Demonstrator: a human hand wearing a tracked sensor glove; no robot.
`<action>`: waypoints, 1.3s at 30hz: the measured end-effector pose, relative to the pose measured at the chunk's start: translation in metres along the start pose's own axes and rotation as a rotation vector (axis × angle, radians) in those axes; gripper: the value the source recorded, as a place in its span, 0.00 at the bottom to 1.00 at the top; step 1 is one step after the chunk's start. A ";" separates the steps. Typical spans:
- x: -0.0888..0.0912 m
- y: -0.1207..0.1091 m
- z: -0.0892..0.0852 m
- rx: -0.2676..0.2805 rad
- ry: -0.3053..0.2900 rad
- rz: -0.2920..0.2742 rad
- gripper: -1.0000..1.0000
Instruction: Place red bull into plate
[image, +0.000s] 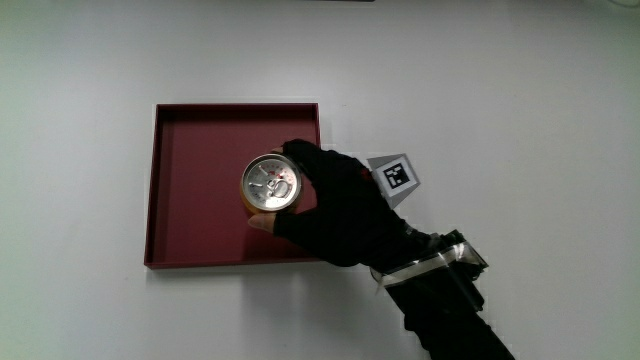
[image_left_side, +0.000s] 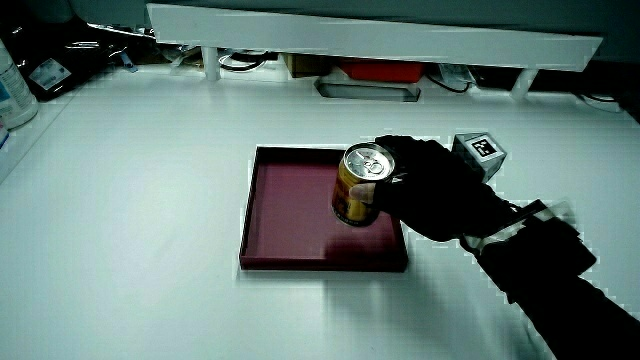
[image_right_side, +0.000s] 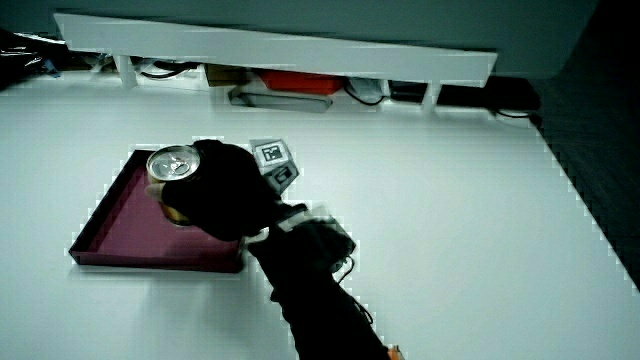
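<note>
The hand is wrapped around the side of the can, holding it upright over the red plate on the white bench. In a side view the can sits low, inside the plate's rim; whether it touches the plate floor is unclear.

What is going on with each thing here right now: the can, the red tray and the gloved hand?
can: upright, unopened top showing, gripped by the hand, over the plate; whether it touches the floor of the plate is unclear.
plate: a dark red square tray lying flat on the table, nothing else in it.
hand: fingers wrapped around the side of the can, forearm reaching in from the person's edge.
</note>
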 end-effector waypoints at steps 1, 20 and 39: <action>0.004 0.001 -0.003 -0.008 -0.011 -0.027 0.50; 0.054 0.010 -0.034 -0.060 -0.021 -0.181 0.50; 0.056 0.010 -0.035 -0.076 0.009 -0.220 0.37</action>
